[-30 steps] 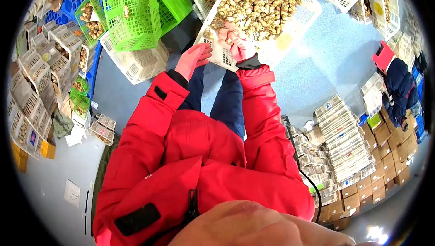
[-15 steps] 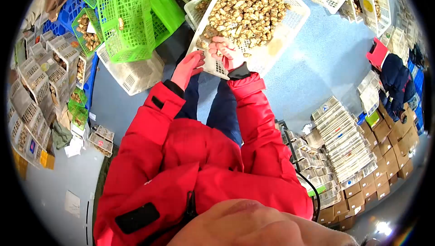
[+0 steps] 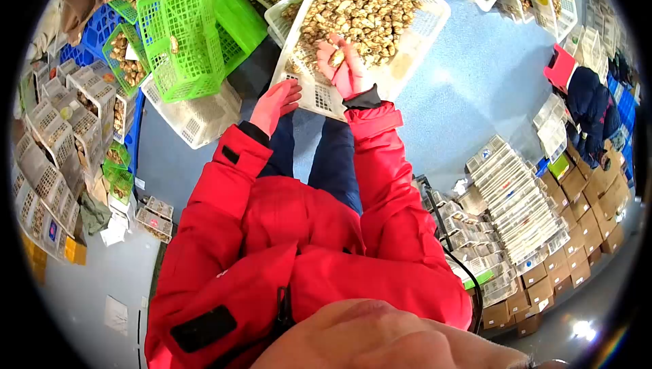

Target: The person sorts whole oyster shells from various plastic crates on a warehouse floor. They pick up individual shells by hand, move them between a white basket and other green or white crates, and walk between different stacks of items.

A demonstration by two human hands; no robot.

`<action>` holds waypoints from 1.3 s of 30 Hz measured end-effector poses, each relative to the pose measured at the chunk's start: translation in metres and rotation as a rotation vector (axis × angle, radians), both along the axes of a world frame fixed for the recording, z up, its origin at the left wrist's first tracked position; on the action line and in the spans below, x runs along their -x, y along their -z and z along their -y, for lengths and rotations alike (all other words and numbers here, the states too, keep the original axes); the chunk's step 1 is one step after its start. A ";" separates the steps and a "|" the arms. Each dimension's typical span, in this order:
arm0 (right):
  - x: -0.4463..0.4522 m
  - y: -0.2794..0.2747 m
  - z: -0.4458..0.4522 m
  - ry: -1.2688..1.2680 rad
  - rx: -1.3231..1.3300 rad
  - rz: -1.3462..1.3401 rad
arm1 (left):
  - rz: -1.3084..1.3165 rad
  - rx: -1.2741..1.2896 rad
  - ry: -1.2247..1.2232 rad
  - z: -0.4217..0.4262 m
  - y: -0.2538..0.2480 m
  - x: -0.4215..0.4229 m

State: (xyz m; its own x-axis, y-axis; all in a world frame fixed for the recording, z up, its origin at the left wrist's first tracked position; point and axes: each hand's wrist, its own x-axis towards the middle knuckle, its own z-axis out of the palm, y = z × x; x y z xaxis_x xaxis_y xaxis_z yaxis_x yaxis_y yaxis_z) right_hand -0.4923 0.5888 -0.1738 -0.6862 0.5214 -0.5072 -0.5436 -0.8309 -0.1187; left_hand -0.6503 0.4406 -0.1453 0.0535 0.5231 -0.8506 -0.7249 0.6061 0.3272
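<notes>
Two bare hands are observed at the near end of a white crate (image 3: 318, 98), in which a heap of knobbly brown-and-cream pieces (image 3: 360, 12) is contained, gathered mostly toward the far and middle part. The right hand (image 3: 348, 70) is placed over the near part of the crate, just beside the heap; its fingers are curled narrowly, and a single pale piece (image 3: 337, 58) is held in them. The left hand (image 3: 275, 105) is positioned to the left, near the crate's near left corner; its fingers are extended side by side, slightly bent and unclenched, and whether the crate wall is touched cannot be determined. Both arms are covered by the sleeves of a red jacket (image 3: 305, 213). To the far left, a green mesh basket (image 3: 180, 43) is noted over a white mesh crate (image 3: 197, 116). Blue floor (image 3: 468, 50) is exposed to the right of the filled crate. Nearer on the right, white trays (image 3: 513, 196) are arranged in a long row, and cardboard boxes (image 3: 574, 236) are stacked beside them
</notes>
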 end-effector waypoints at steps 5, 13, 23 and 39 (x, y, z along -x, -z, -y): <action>-0.025 0.001 -0.002 -0.125 -0.151 0.211 | -0.024 0.038 0.041 -0.007 -0.007 -0.016; -0.099 -0.017 -0.015 -0.087 -0.145 0.005 | -0.009 0.034 0.137 -0.021 -0.008 -0.067; -0.190 -0.032 -0.022 -0.187 -0.202 0.200 | -0.076 0.029 0.228 -0.061 -0.015 -0.181; -0.119 -0.064 0.003 -0.356 -0.439 0.449 | 0.066 -0.124 -0.136 -0.066 -0.039 -0.142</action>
